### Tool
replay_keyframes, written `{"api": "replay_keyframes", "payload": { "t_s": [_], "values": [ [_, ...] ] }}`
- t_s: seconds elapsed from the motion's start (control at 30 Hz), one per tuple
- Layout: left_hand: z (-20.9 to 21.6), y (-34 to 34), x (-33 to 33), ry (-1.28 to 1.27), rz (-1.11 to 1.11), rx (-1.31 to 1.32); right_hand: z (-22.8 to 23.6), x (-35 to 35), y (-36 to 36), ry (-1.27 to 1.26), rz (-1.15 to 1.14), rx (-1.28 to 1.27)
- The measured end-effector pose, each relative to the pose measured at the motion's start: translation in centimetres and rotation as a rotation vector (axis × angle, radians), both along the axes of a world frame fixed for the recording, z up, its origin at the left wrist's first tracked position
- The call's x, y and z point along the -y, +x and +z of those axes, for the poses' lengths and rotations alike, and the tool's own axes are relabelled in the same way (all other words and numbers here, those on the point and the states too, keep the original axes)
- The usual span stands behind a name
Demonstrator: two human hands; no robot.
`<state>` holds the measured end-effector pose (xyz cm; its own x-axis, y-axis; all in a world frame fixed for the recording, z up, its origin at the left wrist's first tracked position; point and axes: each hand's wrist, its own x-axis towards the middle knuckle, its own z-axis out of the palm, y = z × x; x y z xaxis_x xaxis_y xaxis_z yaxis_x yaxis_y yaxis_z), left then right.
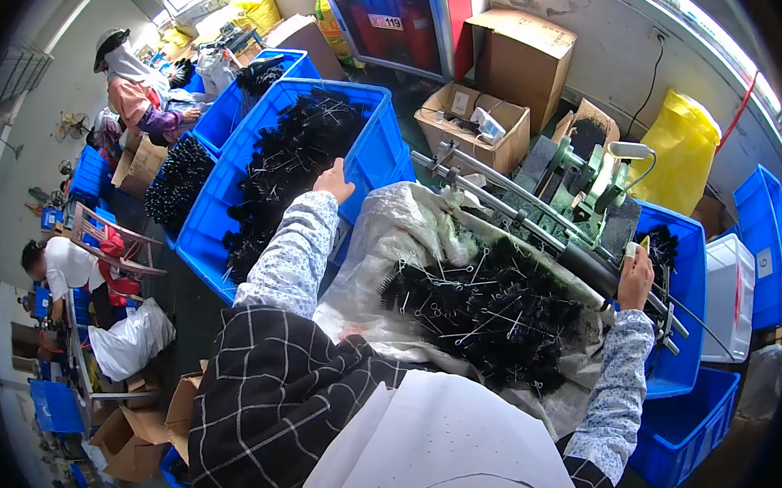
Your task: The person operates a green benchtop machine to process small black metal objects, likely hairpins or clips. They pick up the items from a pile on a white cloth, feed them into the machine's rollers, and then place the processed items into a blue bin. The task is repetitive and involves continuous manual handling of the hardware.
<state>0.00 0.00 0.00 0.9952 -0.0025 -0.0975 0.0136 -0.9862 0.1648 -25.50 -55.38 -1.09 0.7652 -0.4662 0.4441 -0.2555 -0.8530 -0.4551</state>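
My left hand [334, 182] is at the right-hand rim of a large blue bin [377, 121] heaped with black wire-stemmed brushes [292, 165]. Its fingers are curled, and whatever they hold is hidden. At the right end of a green bench machine [585, 190], my right hand [635, 277] is closed, its fingertips together beside a dark roller [589, 269]. Small white and yellow patches show at those fingertips; I cannot make out what they are. Between my arms, more black brushes with looped wire ends [486, 310] lie piled on a whitish woven sack [373, 243].
Metal rails [503, 197] cross in front of the machine. Beyond it stand an open carton [472, 123] and a yellow bag [679, 142]. Blue bins [686, 428] and a white bin [729, 295] crowd the right. Two people [139, 90] are at the left, near a wooden chair [114, 243].
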Motion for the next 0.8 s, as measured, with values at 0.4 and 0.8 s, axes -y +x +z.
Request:
{"api": "replay_keyframes", "payload": {
  "t_s": [0.4,0.8],
  "values": [
    [-0.1,0.2,-0.5,-0.021,-0.005,0.017,0.5,-0.8,-0.1,0.001,-0.03,-0.01],
    [-0.5,-5.4,1.1,-0.245,-0.462,0.619,0.4,-0.4,0.0,-0.031,0.002,0.037]
  ]
}}
